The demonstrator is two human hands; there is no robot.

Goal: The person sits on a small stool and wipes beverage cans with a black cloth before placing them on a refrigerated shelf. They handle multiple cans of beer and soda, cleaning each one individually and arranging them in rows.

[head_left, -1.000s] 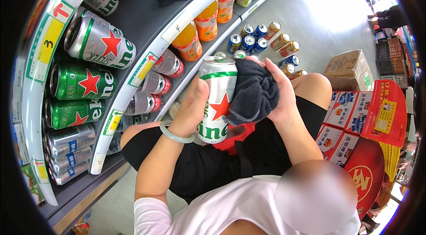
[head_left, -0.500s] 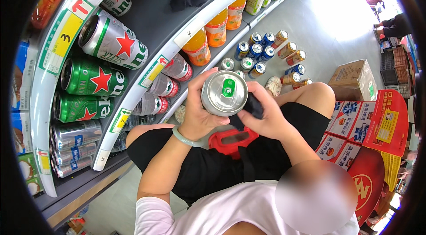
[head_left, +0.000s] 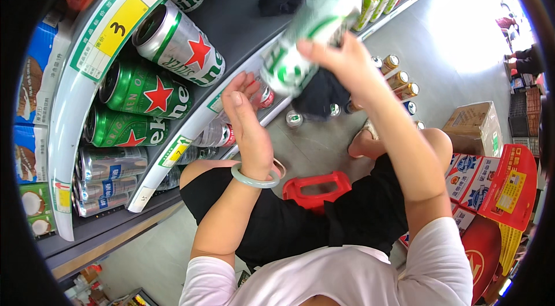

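Your right hand (head_left: 341, 57) grips a blurred green can (head_left: 309, 31) (dark cloth (head_left: 321, 95) beneath), tilted, its long axis running toward the shelf (head_left: 237, 11). Your left hand (head_left: 245, 127) is open, empty. Grey shop floor (head_left: 312, 144) below.

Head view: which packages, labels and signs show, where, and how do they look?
Shelf-edge tag: upper left rail, green, yellow and white, red arrow.
Large cans: left shelf, lying, green with red star.
Can in right hand: green-white, blurred.
Cardboard box: right floor, brown.
Red cartons: right, red, white and blue.
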